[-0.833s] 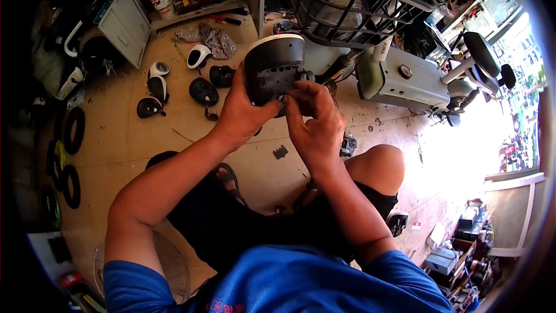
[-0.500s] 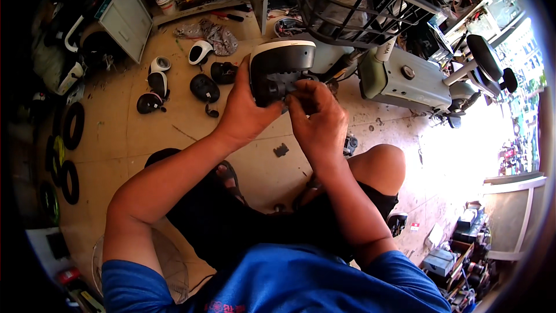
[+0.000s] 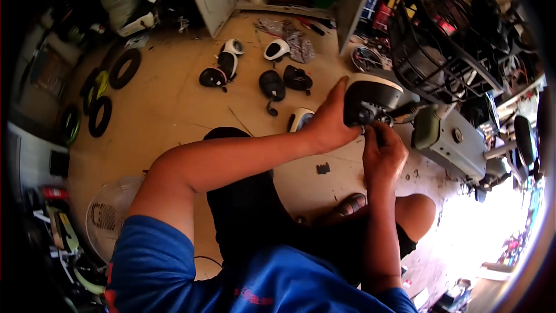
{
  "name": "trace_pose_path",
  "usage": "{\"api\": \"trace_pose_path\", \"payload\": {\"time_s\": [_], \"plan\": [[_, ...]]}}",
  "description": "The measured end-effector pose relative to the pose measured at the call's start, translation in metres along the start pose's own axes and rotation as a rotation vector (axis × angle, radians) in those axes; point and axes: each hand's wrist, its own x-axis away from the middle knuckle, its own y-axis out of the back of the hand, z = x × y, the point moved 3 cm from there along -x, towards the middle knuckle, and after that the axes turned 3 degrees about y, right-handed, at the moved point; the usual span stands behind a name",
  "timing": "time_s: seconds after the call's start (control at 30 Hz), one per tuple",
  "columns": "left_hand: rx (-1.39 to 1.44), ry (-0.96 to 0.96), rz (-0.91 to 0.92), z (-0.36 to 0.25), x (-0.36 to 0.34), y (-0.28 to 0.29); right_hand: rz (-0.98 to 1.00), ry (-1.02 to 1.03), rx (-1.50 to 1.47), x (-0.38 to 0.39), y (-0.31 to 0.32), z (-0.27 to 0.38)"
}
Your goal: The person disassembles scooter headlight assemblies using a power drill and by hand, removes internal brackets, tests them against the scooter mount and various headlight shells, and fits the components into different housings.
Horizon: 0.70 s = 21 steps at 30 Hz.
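My left hand (image 3: 331, 123) is closed around the side of a rounded black-and-white housing (image 3: 375, 91) that looks like a scooter headlight. It is held up above the floor. Its white rim is on the far side, and the black hollow side with small fittings faces me. At the near edge of that side, my right hand (image 3: 386, 153) has its thumb and fingers pinched together. Whatever is between those fingertips is too small or too covered to make out. A small flat dark piece (image 3: 323, 168) lies on the floor below my left forearm.
Several similar black and white housings (image 3: 277, 50) lie on the tan floor beyond my left arm. At the right stands a scooter body (image 3: 450, 142) with a black wire basket (image 3: 443, 46). Tyres (image 3: 100, 116) lie at the left, near a round fan guard (image 3: 107, 217).
The view has swung to the left, so the scene sits further right. Both hands still hold their places on the housing, and another white-rimmed piece shows beside my left wrist.
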Motion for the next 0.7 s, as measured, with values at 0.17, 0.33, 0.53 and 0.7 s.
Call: {"api": "trace_pose_path", "payload": {"time_s": [0.17,0.33,0.53,0.7], "plan": [[0.045,-0.001,-0.005,0.003,-0.001,0.006,-0.033,0.164,0.078,0.002,-0.014,-0.002],[0.014,0.08,0.035,0.012,-0.003,0.008,-0.022,0.243,0.09,0.0,-0.019,-0.002],[-0.03,0.144,0.074,0.006,-0.001,0.016,0.008,0.321,0.053,0.0,-0.02,-0.001],[-0.083,0.147,0.066,0.008,0.001,0.018,0.031,0.271,0.077,0.002,-0.024,0.0]]}}
